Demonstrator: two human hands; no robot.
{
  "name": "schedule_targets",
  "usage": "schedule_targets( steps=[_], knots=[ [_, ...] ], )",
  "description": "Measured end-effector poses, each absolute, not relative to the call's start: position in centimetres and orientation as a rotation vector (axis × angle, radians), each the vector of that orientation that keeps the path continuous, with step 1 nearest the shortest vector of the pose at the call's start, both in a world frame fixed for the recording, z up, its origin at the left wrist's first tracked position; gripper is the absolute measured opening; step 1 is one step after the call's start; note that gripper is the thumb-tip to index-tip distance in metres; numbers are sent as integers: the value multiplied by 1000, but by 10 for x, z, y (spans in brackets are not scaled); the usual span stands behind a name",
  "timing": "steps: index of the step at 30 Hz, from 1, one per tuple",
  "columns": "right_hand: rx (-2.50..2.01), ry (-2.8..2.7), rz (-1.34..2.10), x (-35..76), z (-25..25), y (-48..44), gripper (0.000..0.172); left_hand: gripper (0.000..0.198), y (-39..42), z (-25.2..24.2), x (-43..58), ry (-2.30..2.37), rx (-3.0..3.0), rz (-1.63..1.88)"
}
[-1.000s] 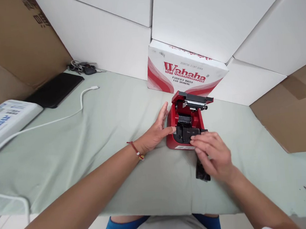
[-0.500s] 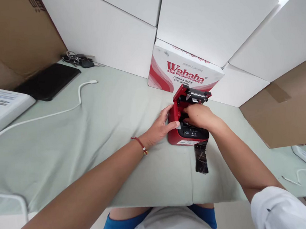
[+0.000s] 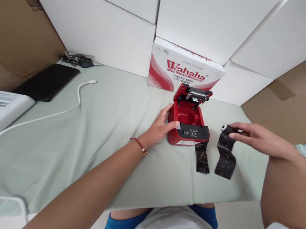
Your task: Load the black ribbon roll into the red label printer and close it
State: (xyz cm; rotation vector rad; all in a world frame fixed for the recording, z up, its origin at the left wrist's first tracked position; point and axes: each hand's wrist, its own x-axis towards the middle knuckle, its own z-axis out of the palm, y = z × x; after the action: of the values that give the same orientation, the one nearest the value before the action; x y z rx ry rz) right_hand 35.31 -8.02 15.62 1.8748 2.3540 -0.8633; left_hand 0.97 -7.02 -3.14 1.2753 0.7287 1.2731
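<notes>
A small red label printer [image 3: 172,136] stands on the cloth with its lid [image 3: 181,92] raised, showing a bare red compartment inside. My left hand [image 3: 163,126] grips the printer's left side, thumb on the front corner and fingers along the wall. To the right of the printer, my right hand [image 3: 252,135] pinches a roll of black label paper [image 3: 226,145] with a white core. A loose tail of that paper hangs down, curling toward me. Another black paper strip [image 3: 202,160] lies on the cloth at the printer's front.
Behind the printer leans a Wahaba-lettered carton [image 3: 186,67] against white boxes [image 3: 104,30]. Left lie a black tablet-like slab [image 3: 49,82], keys [image 3: 78,59], a white device [image 3: 6,108] and a white cable [image 3: 62,111]. Cardboard [image 3: 282,108] borders the right side.
My right hand has come out of the printer's compartment and moved right, bringing the black paper roll with it. My left hand stays on the printer.
</notes>
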Motion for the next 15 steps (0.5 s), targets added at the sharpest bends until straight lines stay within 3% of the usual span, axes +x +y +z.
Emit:
schedule_targets(
  steps=[4, 6, 9, 15],
  knots=[
    [1971, 2202, -633, 376, 110, -76, 43, 92, -71, -25, 9, 699, 1156, 1240],
    [2046, 2227, -535, 371, 92, -78, 45, 92, -71, -23, 8, 690, 1145, 1245],
    [1992, 2401, -629, 348, 74, -84, 50, 92, -71, -22, 8, 676, 1130, 1239],
    [1702, 2537, -684, 302, 64, -90, 32, 92, -74, -17, 8, 707, 1127, 1234]
  ],
)
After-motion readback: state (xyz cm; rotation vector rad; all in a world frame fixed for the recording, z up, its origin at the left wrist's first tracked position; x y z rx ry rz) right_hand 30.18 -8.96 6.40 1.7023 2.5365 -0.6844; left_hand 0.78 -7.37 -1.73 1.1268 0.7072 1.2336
